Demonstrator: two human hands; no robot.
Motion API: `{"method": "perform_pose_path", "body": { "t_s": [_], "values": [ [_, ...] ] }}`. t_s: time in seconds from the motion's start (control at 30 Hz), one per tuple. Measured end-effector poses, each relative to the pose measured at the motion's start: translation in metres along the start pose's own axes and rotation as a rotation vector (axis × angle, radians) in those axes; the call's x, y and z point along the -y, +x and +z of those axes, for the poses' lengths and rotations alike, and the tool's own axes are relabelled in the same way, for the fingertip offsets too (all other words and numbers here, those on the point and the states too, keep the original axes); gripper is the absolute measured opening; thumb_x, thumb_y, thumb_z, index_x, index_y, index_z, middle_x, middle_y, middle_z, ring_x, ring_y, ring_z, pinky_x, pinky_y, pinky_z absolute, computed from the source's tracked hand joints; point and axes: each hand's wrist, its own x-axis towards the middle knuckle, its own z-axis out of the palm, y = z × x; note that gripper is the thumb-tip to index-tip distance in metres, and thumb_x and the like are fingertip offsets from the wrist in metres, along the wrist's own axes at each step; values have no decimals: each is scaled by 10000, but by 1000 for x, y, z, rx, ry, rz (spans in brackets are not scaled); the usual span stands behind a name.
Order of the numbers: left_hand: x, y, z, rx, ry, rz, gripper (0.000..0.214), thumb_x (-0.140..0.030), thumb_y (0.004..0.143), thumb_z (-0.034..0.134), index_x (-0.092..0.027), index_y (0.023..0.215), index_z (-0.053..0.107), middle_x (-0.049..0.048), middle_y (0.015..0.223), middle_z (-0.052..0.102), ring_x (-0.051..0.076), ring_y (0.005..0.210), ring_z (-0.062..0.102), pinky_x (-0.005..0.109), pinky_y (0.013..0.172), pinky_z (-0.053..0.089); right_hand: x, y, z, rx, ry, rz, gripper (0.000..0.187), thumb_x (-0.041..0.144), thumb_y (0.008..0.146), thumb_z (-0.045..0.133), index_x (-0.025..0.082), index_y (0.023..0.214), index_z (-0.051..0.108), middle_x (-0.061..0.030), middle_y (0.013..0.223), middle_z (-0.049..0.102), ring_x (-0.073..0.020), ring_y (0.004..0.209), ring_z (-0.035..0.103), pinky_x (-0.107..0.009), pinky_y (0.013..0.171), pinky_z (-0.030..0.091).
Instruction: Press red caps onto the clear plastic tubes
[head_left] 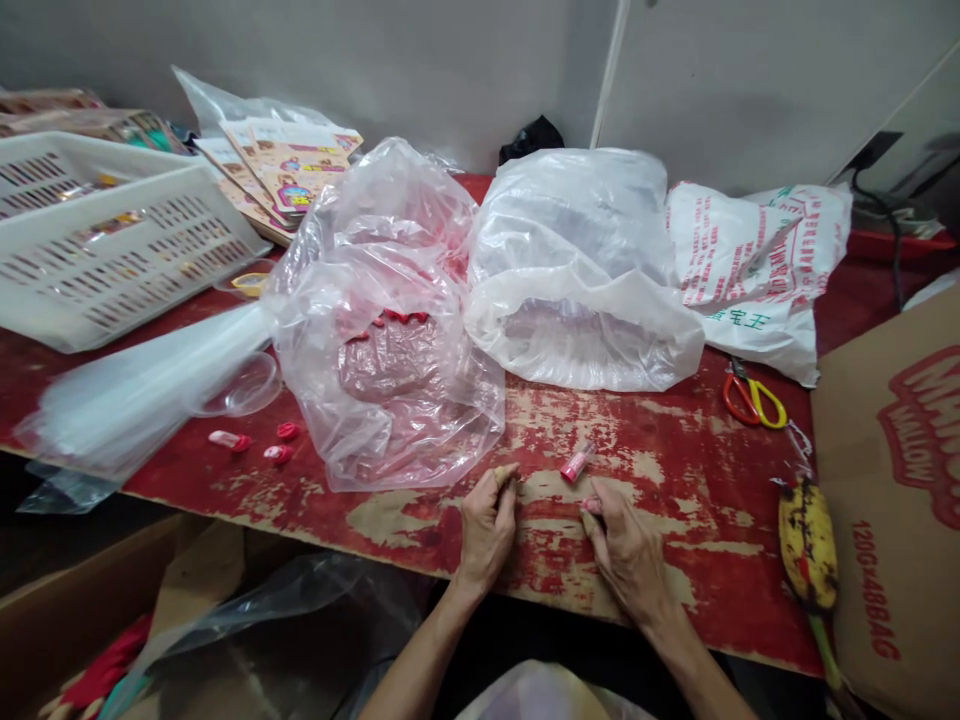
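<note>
My left hand (pixel 487 525) rests on the worn red-painted table (pixel 660 470), its fingertips pinched together around something tiny. My right hand (pixel 622 545) pinches a small pink piece (pixel 592 506) at its fingertips. Between them lies a pink item in a clear sleeve (pixel 576 462). Further left, several similar pink pieces (pixel 229 440) sit on the board. A clear plastic bag (pixel 382 400) holding red pieces slumps just beyond my left hand.
A white slotted basket (pixel 112 250) and printed cards (pixel 292 170) stand at the back left. A full plastic bag (pixel 577 270) and a printed white bag (pixel 757 270) lie behind. Right of my hands are orange-and-yellow scissors (pixel 754 400), a spotted banana (pixel 808 545) and a cardboard box (pixel 892 480).
</note>
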Motion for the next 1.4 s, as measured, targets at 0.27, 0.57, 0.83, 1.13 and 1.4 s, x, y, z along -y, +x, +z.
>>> {"method": "perform_pose_path", "body": {
  "t_s": [0.27, 0.57, 0.83, 1.13, 1.4],
  "values": [
    [-1, 1, -1, 9, 3, 3, 229, -186, 872, 465, -191, 1012, 646, 14, 793, 648, 120, 708, 620, 243, 677, 501, 0, 7, 0, 33, 270, 212, 403, 229, 898, 499, 235, 1299, 454, -85, 1051, 662, -206, 874, 660, -344, 742, 547],
    [-2, 3, -1, 0, -13, 1, 233, -205, 856, 484, -192, 1008, 659, 26, 833, 672, 129, 723, 627, 246, 682, 513, 13, 37, -16, -23, 1513, 1038, 385, 451, 806, 622, 236, 1110, 522, 33, 705, 541, -89, 493, 463, -188, 409, 368],
    [-3, 3, -2, 18, 1, -8, 227, -215, 865, 478, -181, 1000, 657, 29, 822, 674, 129, 719, 632, 243, 682, 516, 13, 30, -6, -75, 1429, 894, 419, 392, 734, 709, 253, 1097, 553, 18, 794, 601, -99, 564, 533, -192, 455, 442],
    [-4, 3, -2, 20, 1, 6, 219, -216, 869, 479, -186, 990, 658, 13, 778, 659, 116, 680, 616, 229, 655, 501, 14, 24, -19, -5, 747, 487, 381, 303, 839, 620, 231, 1191, 494, -82, 1057, 664, -189, 895, 673, -306, 747, 563],
    [-2, 3, -1, 17, 5, 10, 220, -210, 866, 475, -192, 984, 660, 17, 789, 663, 122, 692, 622, 241, 667, 510, 0, 23, -17, -88, 282, 29, 359, 155, 888, 535, 257, 1232, 556, -68, 1050, 682, -211, 963, 646, -379, 838, 545]
  ]
}}
